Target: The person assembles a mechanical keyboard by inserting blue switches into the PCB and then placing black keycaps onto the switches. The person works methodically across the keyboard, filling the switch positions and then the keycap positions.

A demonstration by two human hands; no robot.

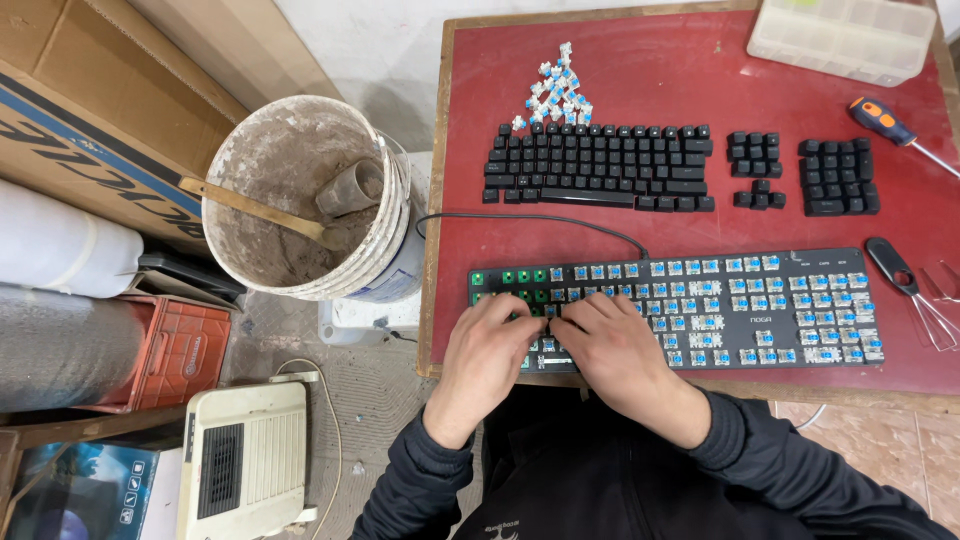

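A black mechanical keyboard [760, 310] lies at the near edge of a red-topped table [660, 90], its keycaps off and blue switches showing. Both hands rest on its left end. My left hand [485, 355] and my right hand [610, 345] meet with fingertips pinched together over one spot on the board; what they pinch is hidden. Farther back, the removed black keycaps [600, 167] are laid out in keyboard order. A small pile of loose blue switches [557, 92] sits behind them.
A clear plastic compartment box [845, 35] stands at the back right, an orange-handled screwdriver [885, 122] beside it, and a wire keycap puller [910, 285] right of the keyboard. Left of the table stand a dirty white bucket [310, 200], cardboard boxes, a red crate and a white heater [245, 455].
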